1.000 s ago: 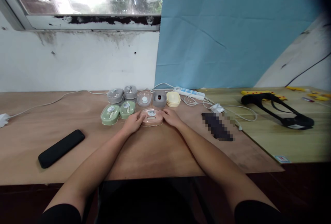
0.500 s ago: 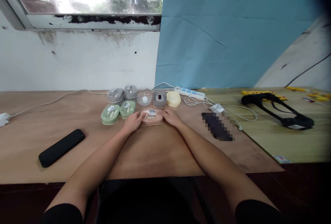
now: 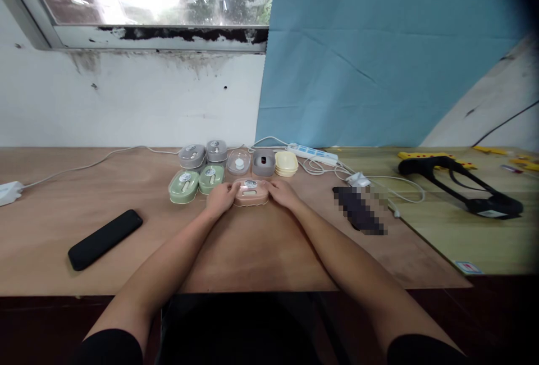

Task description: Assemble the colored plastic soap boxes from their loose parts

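Note:
A pink oval lidded box (image 3: 250,192) with a round label on top rests on the wooden table in front of me. My left hand (image 3: 220,199) grips its left end, fingers bent around the edge. At the opposite end, my right hand (image 3: 283,192) is closed on the box in the same way. Just left of it stand two green lidded boxes (image 3: 184,186). Behind these are grey lidded boxes (image 3: 192,156). A clear lid with a white round centre (image 3: 239,162), an open grey box (image 3: 264,162) and stacked cream bowls (image 3: 286,163) lie behind the pink box.
A black phone (image 3: 105,240) lies at the left of the table. Towards the back right are a white power strip (image 3: 312,154) and loose cables. A pixelated dark object (image 3: 360,210) lies to my right. Farther right is a black frame-like stand (image 3: 458,185).
The whole view has shifted slightly, so things appear a little further right. Both hands keep their hold on the pink lidded box.

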